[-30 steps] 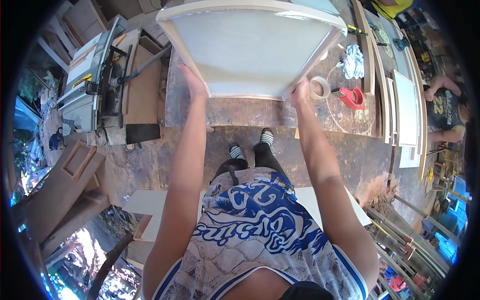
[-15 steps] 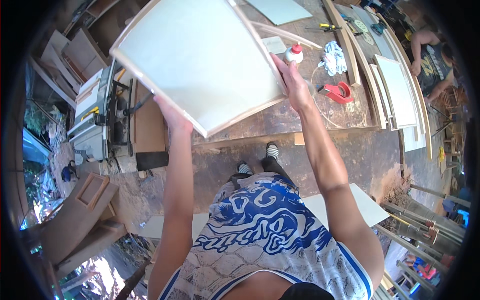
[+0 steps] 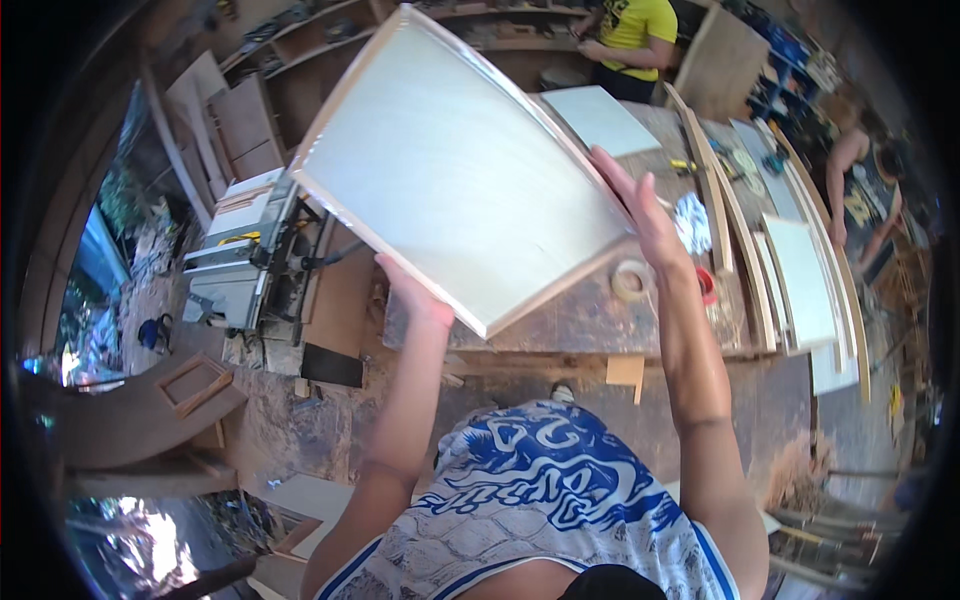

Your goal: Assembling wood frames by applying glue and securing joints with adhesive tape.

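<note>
A white rectangular panel with a thin light-wood frame [image 3: 460,170] is held up at a slant above the workbench, its pale inner face toward me. My left hand [image 3: 418,295] grips the lower left edge, with its fingers partly hidden behind the frame. Against the right edge lies my right hand [image 3: 648,218], palm to the wood and fingers stretched along it; the panel is held between both hands. Beyond the right wrist are a crumpled light-blue cloth [image 3: 692,222] and a red tape dispenser [image 3: 706,287], partly covered by the forearm. A tape roll [image 3: 630,281] shows just below the panel's right corner.
The worn wooden workbench [image 3: 560,325] spans the area ahead. Long wooden strips [image 3: 707,185] and a framed white panel [image 3: 803,270] lie to the right. A table saw [image 3: 235,255] stands left. One person in a yellow shirt [image 3: 642,28] is behind the bench, another person [image 3: 865,195] at right.
My view has tilted up, bringing the person in yellow into sight. The framed panel has turned slightly in my hands and now hides the red-capped bottle. My right fingers are straighter.
</note>
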A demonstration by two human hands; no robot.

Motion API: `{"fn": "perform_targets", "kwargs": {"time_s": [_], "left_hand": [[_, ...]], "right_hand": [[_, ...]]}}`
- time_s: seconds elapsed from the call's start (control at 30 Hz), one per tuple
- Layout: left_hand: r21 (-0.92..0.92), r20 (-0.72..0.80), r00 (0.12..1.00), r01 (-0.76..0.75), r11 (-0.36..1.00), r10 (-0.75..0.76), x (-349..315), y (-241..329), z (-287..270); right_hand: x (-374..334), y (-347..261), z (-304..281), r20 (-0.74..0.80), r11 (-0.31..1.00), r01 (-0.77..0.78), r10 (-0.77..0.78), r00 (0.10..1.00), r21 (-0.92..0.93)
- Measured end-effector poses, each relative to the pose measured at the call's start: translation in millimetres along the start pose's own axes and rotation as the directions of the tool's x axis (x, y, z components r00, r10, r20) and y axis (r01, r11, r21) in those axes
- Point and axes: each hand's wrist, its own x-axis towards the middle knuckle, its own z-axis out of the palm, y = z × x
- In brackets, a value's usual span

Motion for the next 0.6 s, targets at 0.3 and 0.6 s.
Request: {"fn": "perform_targets", "kwargs": {"time_s": [0.3, 0.6], "left_hand": [[-0.037, 0.05, 0.998, 0.025, 0.999, -0.023, 3.0, -2.4, 14.3], [-0.096, 0.076, 0.996, -0.048, 0.994, 0.056, 16.9, -17.7, 17.9]], "right_hand": [[-4.2, 4.5, -13.5, -0.033, 1.0, 0.007, -0.007, 0.999, -0.005], [-4.1, 16.6, -26.4, -0.063, 0.989, 0.003, -0.013, 0.998, -0.149]]}}
